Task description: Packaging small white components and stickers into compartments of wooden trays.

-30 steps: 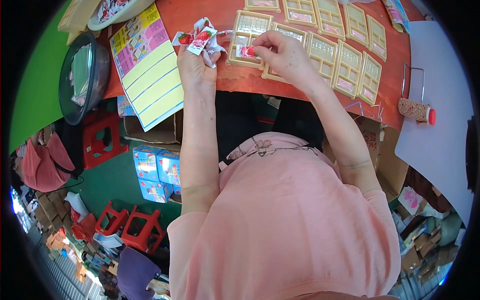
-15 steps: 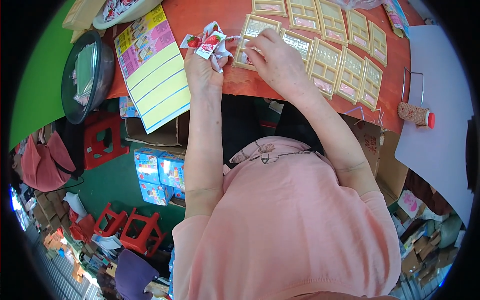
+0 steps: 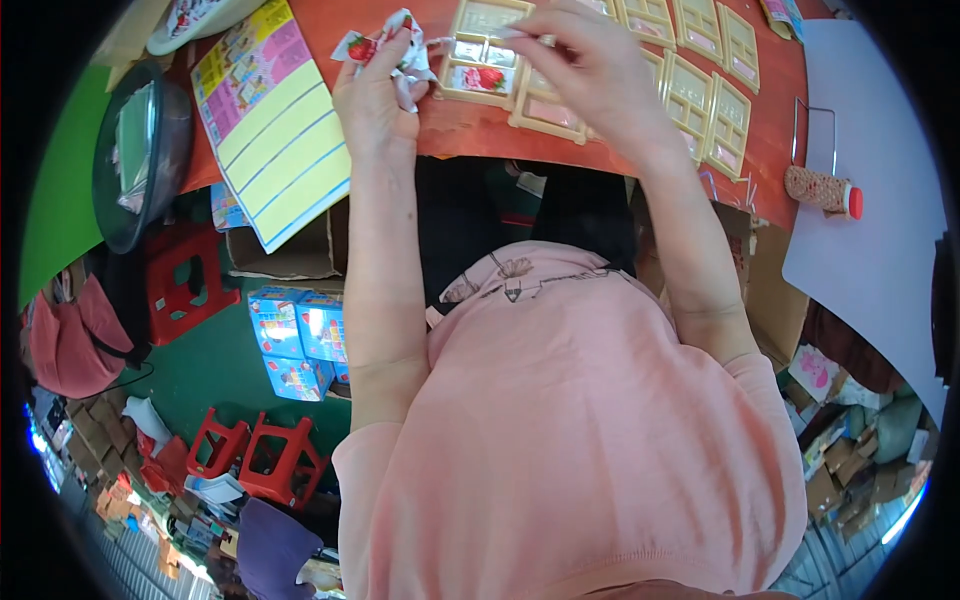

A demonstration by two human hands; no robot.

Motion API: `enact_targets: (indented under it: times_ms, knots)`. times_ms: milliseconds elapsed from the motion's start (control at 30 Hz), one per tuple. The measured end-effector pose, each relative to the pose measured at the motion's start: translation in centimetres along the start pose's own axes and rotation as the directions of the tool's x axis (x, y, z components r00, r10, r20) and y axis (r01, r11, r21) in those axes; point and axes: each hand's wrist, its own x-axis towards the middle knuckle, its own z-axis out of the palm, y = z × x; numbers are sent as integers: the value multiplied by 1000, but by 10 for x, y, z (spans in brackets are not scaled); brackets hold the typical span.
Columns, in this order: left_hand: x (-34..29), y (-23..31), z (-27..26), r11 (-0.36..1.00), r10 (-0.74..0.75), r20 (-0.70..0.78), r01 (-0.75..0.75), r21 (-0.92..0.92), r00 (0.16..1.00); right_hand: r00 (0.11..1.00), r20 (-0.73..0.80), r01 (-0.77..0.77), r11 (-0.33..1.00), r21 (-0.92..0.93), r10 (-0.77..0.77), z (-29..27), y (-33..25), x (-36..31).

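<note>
My left hand (image 3: 375, 100) is closed around a bunch of small white sachets (image 3: 412, 62) printed with red strawberries, held above the table's front part. To its right lies a cream plastic compartment tray (image 3: 447, 75), and a strawberry sachet (image 3: 484, 79) rests in its near compartment. My right hand (image 3: 590, 65) hovers over the neighbouring cream tray (image 3: 548, 112) with its fingers drawn together. Something whitish shows by the fingertips, too blurred to name. That tray's near compartment holds something flat and pale pink; the hand hides its far part.
More cream trays (image 3: 728, 125) stand in rows to the right. A yellow printed sheet (image 3: 280, 165) overhangs the red table (image 3: 455, 130) at left, beside a dark basin (image 3: 178, 130). A bottle in a patterned cover (image 3: 820, 193) lies at right. Red stools (image 3: 280, 455) stand on the floor.
My right hand has moved right, from the first tray to over the second. The first tray's near compartment, partly hidden before, now shows a strawberry sachet. The whole view has shifted slightly.
</note>
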Motion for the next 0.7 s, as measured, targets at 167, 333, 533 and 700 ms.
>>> enact_targets:
  times_ms: [167, 333, 533, 700]
  knots:
    - [-2, -1, 3, 999, 25, 7, -25, -43, 1000, 941, 162, -250, 932, -263, 298, -27, -6, -53]
    - [10, -4, -8, 999, 33, 8, -33, 15, 999, 956, 213, -44, 819, -572, 200, 1, -11, -73]
    - [-12, -4, 7, 999, 49, -3, -49, -6, 999, 938, 141, -236, 883, -405, 316, 2, -18, -82]
    - [-34, -6, 17, 999, -11, 136, 17, -43, 991, 974, -8, -227, 973, -39, 227, -7, -9, -51]
